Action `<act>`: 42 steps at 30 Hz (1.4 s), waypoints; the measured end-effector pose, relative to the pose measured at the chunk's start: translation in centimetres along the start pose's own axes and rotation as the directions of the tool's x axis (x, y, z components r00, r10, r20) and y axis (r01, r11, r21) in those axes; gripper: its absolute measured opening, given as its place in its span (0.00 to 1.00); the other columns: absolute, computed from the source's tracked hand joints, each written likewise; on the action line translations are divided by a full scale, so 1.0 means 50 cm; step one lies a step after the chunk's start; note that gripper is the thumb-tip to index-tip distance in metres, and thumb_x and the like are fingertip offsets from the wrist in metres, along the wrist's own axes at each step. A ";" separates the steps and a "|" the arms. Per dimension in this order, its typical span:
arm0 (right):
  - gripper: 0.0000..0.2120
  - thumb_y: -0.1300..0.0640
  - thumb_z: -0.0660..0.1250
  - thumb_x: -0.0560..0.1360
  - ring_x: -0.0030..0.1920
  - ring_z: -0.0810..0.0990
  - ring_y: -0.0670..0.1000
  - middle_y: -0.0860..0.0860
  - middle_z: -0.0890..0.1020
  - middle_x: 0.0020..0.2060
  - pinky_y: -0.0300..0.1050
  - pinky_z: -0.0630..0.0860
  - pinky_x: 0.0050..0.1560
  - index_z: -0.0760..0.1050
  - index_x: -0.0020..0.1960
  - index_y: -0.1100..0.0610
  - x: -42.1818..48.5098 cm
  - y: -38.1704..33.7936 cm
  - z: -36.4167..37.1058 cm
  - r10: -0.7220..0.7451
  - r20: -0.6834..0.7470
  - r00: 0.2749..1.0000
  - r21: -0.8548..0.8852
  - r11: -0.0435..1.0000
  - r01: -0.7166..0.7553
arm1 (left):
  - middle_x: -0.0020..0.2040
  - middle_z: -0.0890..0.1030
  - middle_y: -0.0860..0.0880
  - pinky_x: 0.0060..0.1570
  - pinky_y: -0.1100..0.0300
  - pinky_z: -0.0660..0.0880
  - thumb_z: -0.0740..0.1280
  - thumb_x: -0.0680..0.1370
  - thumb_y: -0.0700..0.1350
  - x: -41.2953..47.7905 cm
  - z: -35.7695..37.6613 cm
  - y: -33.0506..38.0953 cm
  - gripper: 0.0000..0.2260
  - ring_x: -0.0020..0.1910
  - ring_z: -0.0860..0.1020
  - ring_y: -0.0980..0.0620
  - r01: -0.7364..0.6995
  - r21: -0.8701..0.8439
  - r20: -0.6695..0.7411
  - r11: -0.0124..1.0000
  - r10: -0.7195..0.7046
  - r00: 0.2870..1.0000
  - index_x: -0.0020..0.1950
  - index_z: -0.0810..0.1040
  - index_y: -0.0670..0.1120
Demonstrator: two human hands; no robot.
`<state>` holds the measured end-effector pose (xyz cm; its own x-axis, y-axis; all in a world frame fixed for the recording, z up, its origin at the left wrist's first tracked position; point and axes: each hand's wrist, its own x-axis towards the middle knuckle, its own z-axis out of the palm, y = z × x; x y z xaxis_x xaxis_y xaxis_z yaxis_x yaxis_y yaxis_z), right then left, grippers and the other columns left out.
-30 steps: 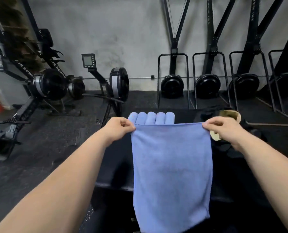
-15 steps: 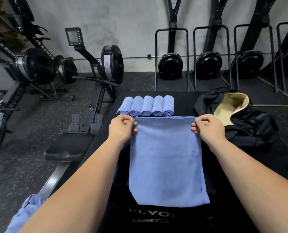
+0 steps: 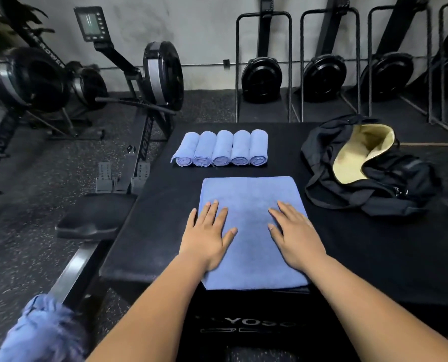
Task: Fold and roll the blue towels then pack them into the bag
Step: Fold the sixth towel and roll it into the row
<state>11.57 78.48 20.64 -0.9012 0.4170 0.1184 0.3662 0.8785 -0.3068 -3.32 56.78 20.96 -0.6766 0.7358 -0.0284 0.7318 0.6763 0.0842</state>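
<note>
Blue towel (image 3: 251, 205) lies flat on the desk (image 3: 374, 257), near edge seemingly at the brink; left hand (image 3: 207, 236) and right hand (image 3: 296, 236) rest spread on it. Uneven rolling could skew the roll.

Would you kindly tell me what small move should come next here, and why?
Probably start rolling the flat blue cloth towel from its near edge: both the left hand and right hand lie open on it, pressing it flat, while five rolled blue towels sit beyond it.
</note>
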 end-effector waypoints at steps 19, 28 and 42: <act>0.11 0.40 0.77 0.72 0.69 0.66 0.49 0.42 0.77 0.57 0.46 0.65 0.67 0.78 0.42 0.43 -0.213 0.089 -0.062 0.141 -0.240 0.961 0.291 0.954 -0.067 | 0.62 0.77 0.57 0.67 0.54 0.69 0.69 0.77 0.64 -0.177 0.020 -0.069 0.16 0.67 0.71 0.52 -0.075 -0.514 -0.399 0.855 -0.161 0.903 0.58 0.78 0.56; 0.09 0.45 0.81 0.70 0.70 0.66 0.47 0.40 0.79 0.60 0.38 0.63 0.64 0.81 0.44 0.41 -0.257 0.084 -0.080 0.117 -0.147 0.982 0.383 0.922 -0.052 | 0.77 0.66 0.48 0.75 0.54 0.60 0.78 0.67 0.68 -0.257 0.015 -0.045 0.26 0.80 0.57 0.52 0.069 -0.675 -0.224 0.734 -0.294 0.929 0.55 0.75 0.55; 0.05 0.48 0.79 0.73 0.65 0.72 0.44 0.35 0.84 0.52 0.33 0.65 0.61 0.84 0.44 0.41 -0.257 0.073 -0.088 0.193 -0.168 0.967 0.491 0.867 -0.088 | 0.81 0.63 0.50 0.80 0.46 0.55 0.79 0.65 0.67 -0.278 -0.004 -0.041 0.27 0.82 0.49 0.51 0.069 -0.696 -0.123 0.715 -0.214 0.969 0.62 0.80 0.65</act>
<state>25.51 77.37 22.18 -0.7618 0.6115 0.2138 0.2827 0.6108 -0.7396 4.56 45.17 21.38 -0.8223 0.5638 0.0773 0.4196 0.5089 0.7516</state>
